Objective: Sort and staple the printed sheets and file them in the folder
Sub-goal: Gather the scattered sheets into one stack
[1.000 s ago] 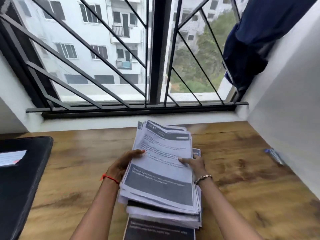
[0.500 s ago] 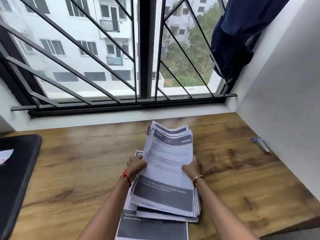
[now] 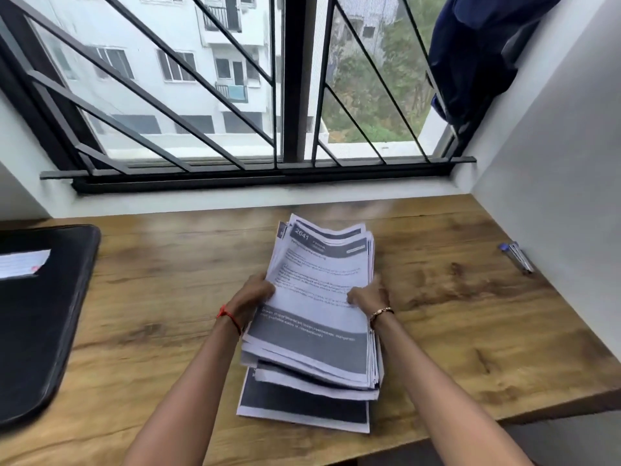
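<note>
Left hand [image 3: 250, 295] and right hand [image 3: 368, 297] fingers pinch the stack of printed sheets [image 3: 319, 314] over the desk [image 3: 168, 280], black folder [image 3: 43, 314] left (pens [image 3: 515, 257] right).

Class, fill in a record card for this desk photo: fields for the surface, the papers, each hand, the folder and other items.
Surface: wooden desk below a barred window
Papers: untidy stack of printed sheets, held above loose sheets lying flat
Left hand: grips the stack's left edge
Right hand: grips its right edge
Folder: black folder at far left, white slip on it
Other: pen near the right wall; blue cloth by the window
</note>
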`<action>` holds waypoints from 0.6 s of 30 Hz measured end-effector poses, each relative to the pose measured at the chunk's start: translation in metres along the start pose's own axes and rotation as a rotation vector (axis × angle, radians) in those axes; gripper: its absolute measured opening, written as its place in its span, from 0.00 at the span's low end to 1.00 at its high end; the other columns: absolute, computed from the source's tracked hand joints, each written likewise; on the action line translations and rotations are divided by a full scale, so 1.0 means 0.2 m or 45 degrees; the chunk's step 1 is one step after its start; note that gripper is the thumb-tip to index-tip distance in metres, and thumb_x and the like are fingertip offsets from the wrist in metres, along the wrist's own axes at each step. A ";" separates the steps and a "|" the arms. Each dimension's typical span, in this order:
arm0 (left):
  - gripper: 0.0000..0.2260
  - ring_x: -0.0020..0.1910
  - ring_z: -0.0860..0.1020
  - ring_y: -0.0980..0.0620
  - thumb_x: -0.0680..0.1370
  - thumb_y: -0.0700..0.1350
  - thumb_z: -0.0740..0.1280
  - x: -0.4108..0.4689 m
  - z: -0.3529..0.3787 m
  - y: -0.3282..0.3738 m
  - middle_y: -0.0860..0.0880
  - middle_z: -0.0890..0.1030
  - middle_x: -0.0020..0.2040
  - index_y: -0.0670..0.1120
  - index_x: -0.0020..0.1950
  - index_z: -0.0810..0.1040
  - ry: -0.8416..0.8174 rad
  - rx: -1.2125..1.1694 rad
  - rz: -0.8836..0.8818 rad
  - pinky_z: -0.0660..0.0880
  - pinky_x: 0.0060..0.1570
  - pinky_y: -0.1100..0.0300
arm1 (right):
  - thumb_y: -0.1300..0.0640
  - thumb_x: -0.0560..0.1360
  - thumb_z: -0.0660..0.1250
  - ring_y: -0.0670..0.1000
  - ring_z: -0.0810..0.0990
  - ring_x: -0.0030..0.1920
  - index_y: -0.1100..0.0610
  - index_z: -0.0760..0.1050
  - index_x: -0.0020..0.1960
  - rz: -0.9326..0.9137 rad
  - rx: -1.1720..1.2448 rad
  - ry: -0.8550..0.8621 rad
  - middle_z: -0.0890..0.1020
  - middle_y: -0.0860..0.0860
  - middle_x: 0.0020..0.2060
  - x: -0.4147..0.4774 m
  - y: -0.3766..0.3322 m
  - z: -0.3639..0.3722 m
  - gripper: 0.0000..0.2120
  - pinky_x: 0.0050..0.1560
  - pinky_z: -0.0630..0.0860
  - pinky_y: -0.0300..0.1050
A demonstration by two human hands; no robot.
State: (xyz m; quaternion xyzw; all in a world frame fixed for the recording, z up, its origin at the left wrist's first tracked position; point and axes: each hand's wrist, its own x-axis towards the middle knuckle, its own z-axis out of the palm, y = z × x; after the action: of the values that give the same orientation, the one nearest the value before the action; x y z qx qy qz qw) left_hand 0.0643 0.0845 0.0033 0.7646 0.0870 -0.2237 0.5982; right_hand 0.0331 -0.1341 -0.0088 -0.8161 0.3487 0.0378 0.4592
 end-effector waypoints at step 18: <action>0.13 0.24 0.69 0.53 0.63 0.44 0.75 -0.09 -0.10 -0.16 0.49 0.71 0.27 0.42 0.34 0.72 0.071 0.023 -0.212 0.61 0.24 0.66 | 0.48 0.66 0.75 0.58 0.77 0.58 0.69 0.70 0.62 0.084 -0.296 -0.087 0.76 0.60 0.59 -0.07 0.15 0.10 0.33 0.51 0.74 0.45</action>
State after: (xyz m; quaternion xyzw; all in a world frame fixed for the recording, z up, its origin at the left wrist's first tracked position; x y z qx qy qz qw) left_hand 0.0405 0.1149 -0.0132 0.7660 0.1646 -0.2521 0.5679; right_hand 0.0095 -0.1212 -0.0374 -0.8502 0.3527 0.1210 0.3717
